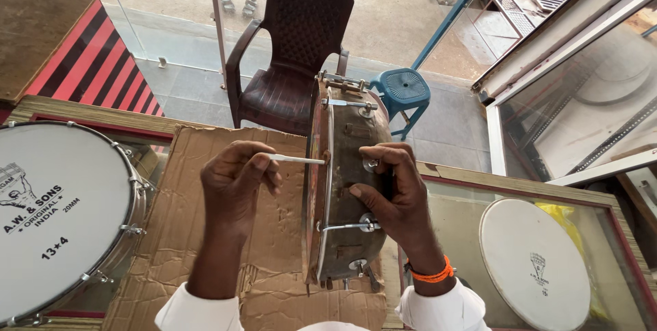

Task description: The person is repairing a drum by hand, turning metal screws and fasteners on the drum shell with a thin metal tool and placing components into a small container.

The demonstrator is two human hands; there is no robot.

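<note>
1. The left hand (236,177), left of centre, is pinching a thin white rod (298,160), its tip touching the drum rim.
2. The right hand (393,191) is gripping the shell of a worn metal drum (345,187), which is standing on edge at centre frame on flattened cardboard (185,235).
3. A white-headed drum (58,214) is lying at the left edge, and a loose drum skin (534,262) is resting at lower right.
4. A brown plastic chair (294,43) is standing above the worn drum, a blue stool (405,91) beside it.

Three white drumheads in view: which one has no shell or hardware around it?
The loose white drumhead lying on the glass counter at right. The big drum at left has rim and lugs; the held drum stands on edge.
</note>
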